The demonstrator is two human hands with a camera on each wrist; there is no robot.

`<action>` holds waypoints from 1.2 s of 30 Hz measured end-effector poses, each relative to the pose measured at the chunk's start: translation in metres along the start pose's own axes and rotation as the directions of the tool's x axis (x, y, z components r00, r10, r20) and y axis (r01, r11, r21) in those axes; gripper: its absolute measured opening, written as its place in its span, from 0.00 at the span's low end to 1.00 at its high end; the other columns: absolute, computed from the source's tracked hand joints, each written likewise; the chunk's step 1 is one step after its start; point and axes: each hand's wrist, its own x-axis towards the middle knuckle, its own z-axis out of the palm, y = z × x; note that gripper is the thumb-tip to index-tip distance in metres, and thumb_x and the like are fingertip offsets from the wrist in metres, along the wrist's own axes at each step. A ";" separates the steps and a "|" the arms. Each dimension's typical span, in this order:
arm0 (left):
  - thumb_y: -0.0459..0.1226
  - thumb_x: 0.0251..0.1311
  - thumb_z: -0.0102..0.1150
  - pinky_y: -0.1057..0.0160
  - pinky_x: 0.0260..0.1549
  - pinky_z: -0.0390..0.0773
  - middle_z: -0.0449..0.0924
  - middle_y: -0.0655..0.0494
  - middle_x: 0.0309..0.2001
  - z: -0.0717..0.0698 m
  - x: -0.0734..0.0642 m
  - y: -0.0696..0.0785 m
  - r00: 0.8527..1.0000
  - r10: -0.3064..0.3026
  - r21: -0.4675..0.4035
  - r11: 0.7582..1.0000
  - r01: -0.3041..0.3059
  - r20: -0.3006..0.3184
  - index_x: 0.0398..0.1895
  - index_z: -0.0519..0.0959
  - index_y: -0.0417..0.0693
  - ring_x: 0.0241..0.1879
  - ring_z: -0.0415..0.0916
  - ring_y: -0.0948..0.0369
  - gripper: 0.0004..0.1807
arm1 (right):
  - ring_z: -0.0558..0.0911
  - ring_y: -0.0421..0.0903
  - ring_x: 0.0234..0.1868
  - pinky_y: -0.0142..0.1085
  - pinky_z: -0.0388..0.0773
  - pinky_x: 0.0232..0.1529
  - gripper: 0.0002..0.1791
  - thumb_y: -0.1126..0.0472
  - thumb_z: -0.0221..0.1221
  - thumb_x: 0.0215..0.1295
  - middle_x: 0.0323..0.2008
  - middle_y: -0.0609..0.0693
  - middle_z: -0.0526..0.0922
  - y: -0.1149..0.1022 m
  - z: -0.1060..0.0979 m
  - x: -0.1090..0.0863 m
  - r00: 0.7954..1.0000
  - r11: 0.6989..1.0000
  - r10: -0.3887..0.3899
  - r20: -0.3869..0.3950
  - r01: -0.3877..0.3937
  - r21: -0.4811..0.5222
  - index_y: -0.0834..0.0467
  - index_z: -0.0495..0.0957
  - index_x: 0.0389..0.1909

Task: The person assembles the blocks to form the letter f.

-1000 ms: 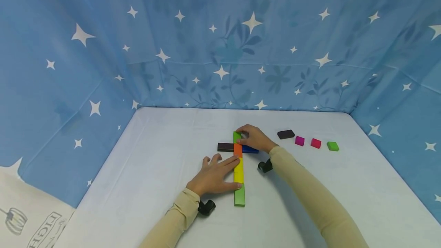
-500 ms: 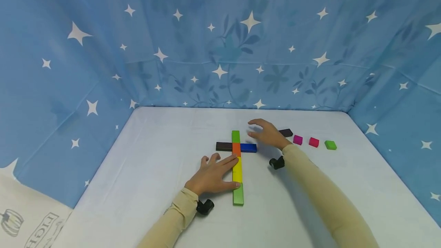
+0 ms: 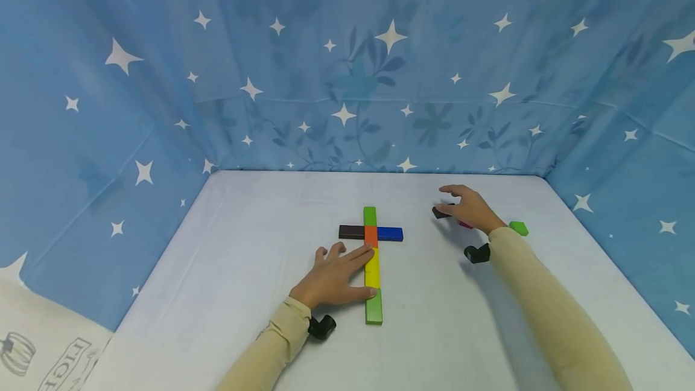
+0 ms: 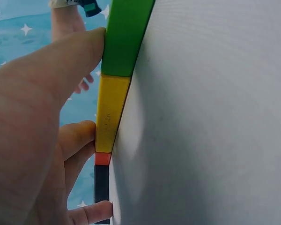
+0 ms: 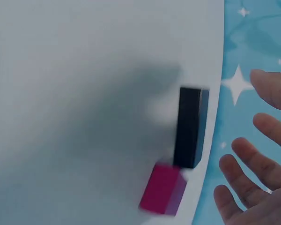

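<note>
Your right hand (image 3: 469, 207) hangs spread, its thumb above the smooth black oblong block (image 5: 188, 127), apparently to pick it up, which calls for a pinch that spares the small magenta cube (image 5: 159, 190) beneath that hand, while your left hand (image 3: 333, 281) rests extended fingers on the straight green, orange and yellow block row (image 3: 372, 271).

L wrist cam: I see L hand (image 4: 35, 136), thumb tip against green blk (image 4: 126, 37), a fingertip against yellow blk (image 4: 111, 112). Orange-red blk (image 4: 102, 158) abuts yellow; black blk (image 4: 101, 183) below in view, another finger across it. White counter (image 4: 215, 112) alongside.
</note>
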 end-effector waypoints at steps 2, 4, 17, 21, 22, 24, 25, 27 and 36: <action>0.68 0.68 0.58 0.32 0.68 0.55 0.57 0.68 0.84 0.000 -0.001 0.000 1.000 -0.002 -0.003 1.000 0.002 -0.002 0.86 0.62 0.62 0.75 0.58 0.45 0.47 | 0.67 0.71 0.73 0.69 0.63 0.70 0.35 0.53 0.65 0.76 0.74 0.71 0.68 0.006 -0.002 -0.003 1.000 1.000 0.011 0.002 -0.011 0.000 0.68 0.70 0.75; 0.68 0.68 0.59 0.32 0.68 0.55 0.57 0.68 0.84 0.000 -0.001 -0.001 1.000 -0.003 -0.008 1.000 0.003 -0.004 0.86 0.62 0.62 0.74 0.58 0.45 0.47 | 0.67 0.71 0.73 0.69 0.64 0.69 0.36 0.53 0.66 0.76 0.74 0.72 0.68 0.013 -0.003 -0.005 1.000 1.000 0.022 0.003 -0.022 0.005 0.69 0.69 0.75; 0.68 0.69 0.58 0.32 0.67 0.56 0.57 0.68 0.84 0.000 -0.003 0.000 1.000 0.005 -0.013 1.000 -0.005 -0.010 0.86 0.62 0.62 0.75 0.59 0.45 0.46 | 0.72 0.71 0.60 0.65 0.72 0.62 0.38 0.51 0.68 0.71 0.61 0.77 0.72 0.020 0.025 -0.009 0.994 0.995 0.049 -0.097 -0.057 -0.078 0.77 0.71 0.68; 0.67 0.68 0.59 0.32 0.67 0.56 0.57 0.68 0.84 0.000 -0.003 0.000 1.000 0.004 -0.010 1.000 -0.004 -0.014 0.86 0.63 0.62 0.74 0.59 0.45 0.47 | 0.71 0.71 0.60 0.65 0.72 0.63 0.38 0.52 0.68 0.72 0.62 0.77 0.72 0.015 0.029 -0.009 0.990 0.994 0.066 -0.124 -0.076 -0.083 0.77 0.71 0.68; 0.67 0.68 0.59 0.32 0.67 0.56 0.58 0.67 0.84 0.000 -0.003 0.000 1.000 0.003 -0.010 1.000 -0.003 -0.013 0.86 0.63 0.62 0.74 0.59 0.45 0.47 | 0.71 0.71 0.61 0.65 0.71 0.64 0.37 0.52 0.68 0.72 0.63 0.77 0.71 0.014 0.029 -0.009 0.990 0.993 0.075 -0.124 -0.085 -0.079 0.77 0.71 0.69; 0.67 0.68 0.59 0.32 0.68 0.56 0.57 0.67 0.84 0.000 -0.003 0.000 1.000 0.002 -0.010 1.000 -0.002 -0.012 0.86 0.62 0.62 0.74 0.59 0.45 0.47 | 0.70 0.71 0.62 0.66 0.71 0.65 0.37 0.53 0.67 0.72 0.63 0.77 0.71 0.013 0.029 -0.008 0.989 0.992 0.089 -0.119 -0.098 -0.074 0.77 0.70 0.69; 0.67 0.68 0.59 0.32 0.68 0.56 0.57 0.67 0.84 0.000 -0.003 0.000 1.000 0.002 -0.011 1.000 -0.002 -0.010 0.86 0.62 0.62 0.75 0.59 0.45 0.47 | 0.70 0.71 0.62 0.66 0.71 0.66 0.37 0.53 0.67 0.73 0.64 0.77 0.70 0.013 0.029 -0.008 0.989 0.992 0.097 -0.116 -0.105 -0.069 0.76 0.70 0.70; 0.68 0.68 0.59 0.32 0.68 0.56 0.57 0.68 0.84 -0.001 -0.003 0.000 1.000 0.004 -0.007 1.000 -0.004 -0.010 0.86 0.62 0.62 0.74 0.59 0.45 0.47 | 0.70 0.71 0.63 0.65 0.71 0.66 0.37 0.54 0.67 0.73 0.64 0.76 0.70 0.013 0.029 -0.007 0.988 0.992 0.107 -0.110 -0.114 -0.057 0.76 0.69 0.70; 0.68 0.68 0.58 0.32 0.67 0.56 0.57 0.69 0.84 0.000 -0.001 0.000 1.000 0.011 0.000 1.000 -0.011 -0.013 0.86 0.62 0.62 0.74 0.59 0.45 0.47 | 0.71 0.71 0.64 0.66 0.70 0.68 0.35 0.54 0.67 0.73 0.67 0.75 0.70 0.004 0.029 0.004 0.992 0.996 0.090 -0.093 -0.091 -0.009 0.73 0.70 0.71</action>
